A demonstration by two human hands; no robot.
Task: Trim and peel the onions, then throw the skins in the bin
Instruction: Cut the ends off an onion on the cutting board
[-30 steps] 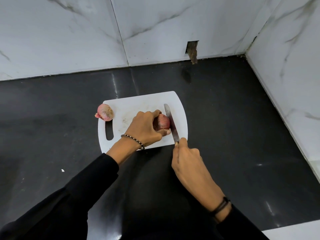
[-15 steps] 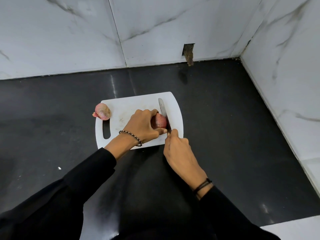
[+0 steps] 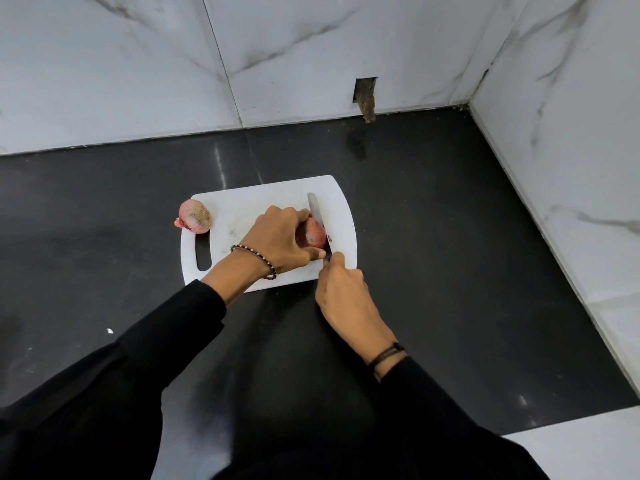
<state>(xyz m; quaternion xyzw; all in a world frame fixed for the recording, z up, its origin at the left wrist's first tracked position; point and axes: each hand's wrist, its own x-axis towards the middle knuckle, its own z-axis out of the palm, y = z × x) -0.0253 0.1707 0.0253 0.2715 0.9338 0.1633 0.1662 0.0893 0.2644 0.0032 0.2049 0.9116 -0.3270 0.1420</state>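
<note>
Left hand [image 3: 277,242] is clamped round the red onion [image 3: 313,233]; right hand [image 3: 343,292] is wrapped on the knife [image 3: 317,216], blade laid across the onion's right end, near the cutting board [image 3: 263,199]'s right edge.

A home kitchen corner: a white cutting board [image 3: 270,199] with onions [image 3: 194,216] sits on a black stone counter [image 3: 450,237] beneath marble-tiled walls [image 3: 311,46].

**Worktop: surface and load**

Worktop [image 3: 450,237]: black, glossy, set into a corner of white marbled walls [image 3: 104,81]. One white cutting board [image 3: 263,206] lies flat on it, handle slot to the left. An unpeeled onion [image 3: 194,221] sits at the board's far-left corner, overhanging the edge; contact with the worktop cannot be told. A small white speck [image 3: 109,330] lies near left, well apart from the board.
</note>
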